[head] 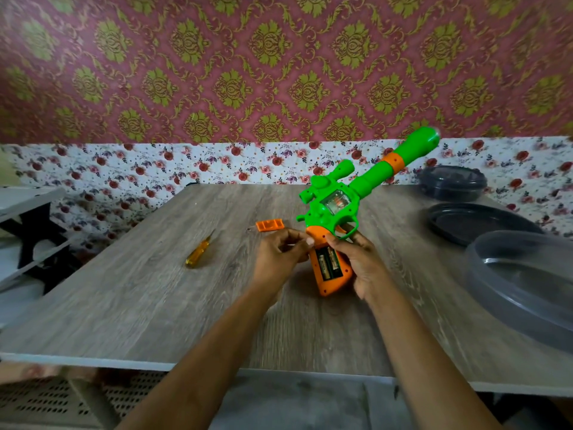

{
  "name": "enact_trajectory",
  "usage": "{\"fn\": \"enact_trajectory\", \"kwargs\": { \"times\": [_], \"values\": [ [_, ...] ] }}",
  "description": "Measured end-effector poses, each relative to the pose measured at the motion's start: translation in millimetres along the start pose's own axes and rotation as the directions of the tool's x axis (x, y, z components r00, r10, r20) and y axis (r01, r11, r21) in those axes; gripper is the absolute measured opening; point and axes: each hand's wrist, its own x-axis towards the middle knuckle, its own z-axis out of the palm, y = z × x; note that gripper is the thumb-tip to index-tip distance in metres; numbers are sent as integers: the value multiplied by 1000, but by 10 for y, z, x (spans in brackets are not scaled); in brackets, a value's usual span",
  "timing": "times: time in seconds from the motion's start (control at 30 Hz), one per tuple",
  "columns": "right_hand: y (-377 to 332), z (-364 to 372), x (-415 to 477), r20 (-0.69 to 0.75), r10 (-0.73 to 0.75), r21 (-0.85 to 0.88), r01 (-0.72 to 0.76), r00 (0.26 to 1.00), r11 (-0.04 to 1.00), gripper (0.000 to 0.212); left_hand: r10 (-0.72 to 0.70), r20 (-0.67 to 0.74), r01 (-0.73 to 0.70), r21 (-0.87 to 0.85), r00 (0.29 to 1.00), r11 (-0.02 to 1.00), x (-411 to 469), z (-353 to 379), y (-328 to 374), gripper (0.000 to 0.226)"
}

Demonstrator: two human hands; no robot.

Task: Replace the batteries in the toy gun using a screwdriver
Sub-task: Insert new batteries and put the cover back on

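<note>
Item: toy gun (338,193) — I see it raised over the table's (139,305) middle, barrel toward the far right corner, muzzle blurred. The right hand (362,262) wraps the orange grip; the left hand (279,256), fingers curled, pinches the grip's upper edge. Two batteries (328,263) sit in the open bay. The battery cover (269,225) and screwdriver (198,254) lie left of the gun — screwdriver tip indistinct.

Forearms enter from six o'clock. Right hand (362,265) grips the toy gun (328,193); left hand (280,256), fingers curled, touches it from nine o'clock.

Tabletop (130,305) open near edge; containers (527,290) crowd right.
</note>
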Motion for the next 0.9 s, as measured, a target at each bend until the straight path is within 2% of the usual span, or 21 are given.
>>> {"fn": "enact_trajectory", "kwargs": {
  "times": [0.07, 0.1, 0.13, 0.2, 0.27, 0.3, 0.37, 0.47, 0.57, 0.7, 0.77, 0.8, 0.83, 0.87, 0.9],
  "values": [
    [-20, 9, -5, -31, -7, 18, 7, 999, 1000, 21, -173, -18, 169, -139, 985, 976, 65, -18, 8, 10],
    [-28, 18, -5, -43, -2, 28, 4, 999, 1000, 20, -234, -57, 220, -182, 971, 958, 129, -32, 10, 10],
    [-32, 32, -8, -51, 0, 38, 2, 999, 999, 20, -244, -122, 225, -153, 962, 962, 216, -66, -10, 9],
    [-23, 44, 9, -60, -5, 46, 8, 998, 999, 19, -125, -242, 150, 92, 962, 984, 433, -153, -66, 12],
    [-2, 45, 32, -73, -3, 42, 6, 997, 999, 20, 11, -260, 101, 414, 965, 905, 655, -261, -81, 10],
    [3, 47, 37, -75, 0, 38, 3, 997, 999, 20, 50, -228, 87, 553, 972, 829, 759, -323, -81, 12],
    [19, 46, 60, -71, 12, 34, -10, 997, 999, 23, 49, -117, 59, 767, 992, 639, 971, -426, -105, 29],
    [10, 42, 73, -56, 22, 39, -19, 998, 999, 24, -66, 1, 28, 901, 998, 433, 1198, -453, -171, 47],
    [4, 41, 68, -30, 27, 43, -26, 999, 999, 34, -124, 66, -15, 928, 990, 373, 1304, -423, -248, 50],
    [-7, 55, 38, 24, 36, 50, -37, 999, 998, 36, -56, 137, -111, 938, 989, 330, 1262, -388, -249, 21],
    [-11, 60, 26, 35, 33, 55, -35, 999, 998, 40, -10, 98, -86, 921, 995, 381, 1207, -401, -223, 19],
    [-7, 54, 24, 36, 29, 58, -31, 999, 998, 40, -2, 45, -38, 875, 999, 482, 1165, -409, -196, 21],
    [-17, 58, 13, 32, 21, 62, -23, 999, 998, 40, -16, -14, 22, 777, 1000, 630, 1115, -424, -149, 25],
    [-20, 61, 3, 25, 9, 64, -11, 1000, 998, 40, -50, -54, 72, 617, 997, 784, 1048, -436, -92, 29],
    [-24, 65, -4, 14, -4, 70, 3, 1000, 998, 40, -95, -63, 113, 429, 993, 896, 966, -443, -29, 33]
  ]
}}
